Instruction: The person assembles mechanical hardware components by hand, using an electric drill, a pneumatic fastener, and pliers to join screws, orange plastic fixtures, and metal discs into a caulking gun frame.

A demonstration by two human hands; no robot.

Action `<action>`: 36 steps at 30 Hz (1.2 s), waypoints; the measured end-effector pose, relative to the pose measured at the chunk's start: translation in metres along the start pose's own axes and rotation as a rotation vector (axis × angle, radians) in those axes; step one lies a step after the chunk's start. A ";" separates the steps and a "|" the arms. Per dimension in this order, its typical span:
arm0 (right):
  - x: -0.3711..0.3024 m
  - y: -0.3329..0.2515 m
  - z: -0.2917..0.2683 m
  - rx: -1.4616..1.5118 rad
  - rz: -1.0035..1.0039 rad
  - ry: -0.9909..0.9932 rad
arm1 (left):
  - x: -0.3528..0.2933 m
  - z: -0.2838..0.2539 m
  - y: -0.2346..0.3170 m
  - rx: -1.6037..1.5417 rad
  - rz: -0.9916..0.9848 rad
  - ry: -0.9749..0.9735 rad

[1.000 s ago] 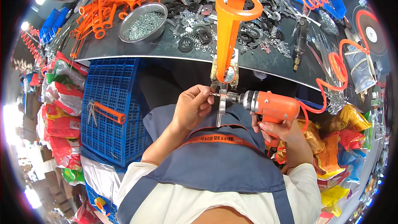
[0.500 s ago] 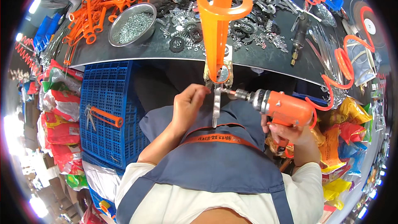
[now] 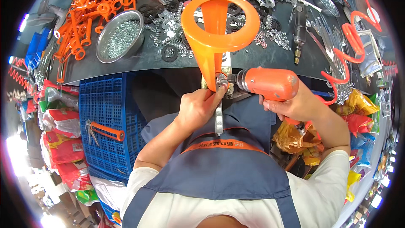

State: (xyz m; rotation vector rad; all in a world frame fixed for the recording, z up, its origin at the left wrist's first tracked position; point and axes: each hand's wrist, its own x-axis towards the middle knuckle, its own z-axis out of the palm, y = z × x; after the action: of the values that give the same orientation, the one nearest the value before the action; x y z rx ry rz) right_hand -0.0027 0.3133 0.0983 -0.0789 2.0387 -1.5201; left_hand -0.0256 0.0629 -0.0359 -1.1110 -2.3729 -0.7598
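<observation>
An orange part (image 3: 207, 65) with a wide ring on top stands upright at the bench edge, over a metal bar (image 3: 219, 120) that points toward my apron. My left hand (image 3: 197, 109) is closed at the part's lower end, fingertips pinched beside a small shiny metal piece (image 3: 221, 79). Closed around the grip of an orange-red power driver (image 3: 272, 83) is my right hand (image 3: 291, 105). The driver lies level, its dark chuck pointing left against the metal piece. Its bit tip is mostly hidden.
On the dark bench (image 3: 168, 68) lie a steel bowl of screws (image 3: 122, 38), a heap of orange ring-ended parts (image 3: 90, 6), loose springs and washers, and a black air tool (image 3: 299, 29). Blue crates (image 3: 101, 122) stand at left; a red coiled hose (image 3: 352, 50) hangs at right.
My left hand has moved up and right onto the orange part's lower end. The driver has shifted up and left, its chuck now closer to the metal piece. My view has shifted slightly.
</observation>
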 end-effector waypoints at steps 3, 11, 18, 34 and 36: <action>0.010 -0.011 -0.006 -0.244 -0.191 -0.058 | 0.000 0.005 -0.002 -0.057 -0.006 0.041; 0.042 -0.053 -0.010 -0.661 -0.283 -0.220 | 0.007 0.004 -0.008 -0.305 -0.026 0.076; 0.063 -0.099 -0.001 -0.852 -0.012 -0.310 | 0.000 0.011 -0.009 -0.258 -0.021 0.069; -0.051 -0.028 0.008 0.001 -0.073 0.127 | -0.064 -0.008 -0.025 -1.791 -1.204 0.335; -0.054 -0.018 0.019 0.045 -0.043 0.110 | -0.045 -0.015 -0.002 -1.597 -1.569 0.381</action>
State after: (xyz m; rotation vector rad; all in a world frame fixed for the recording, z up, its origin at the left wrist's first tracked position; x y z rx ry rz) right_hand 0.0460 0.3119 0.1336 -0.0221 2.0995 -1.6285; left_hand 0.0012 0.0268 -0.0506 1.0044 -1.4713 -3.0851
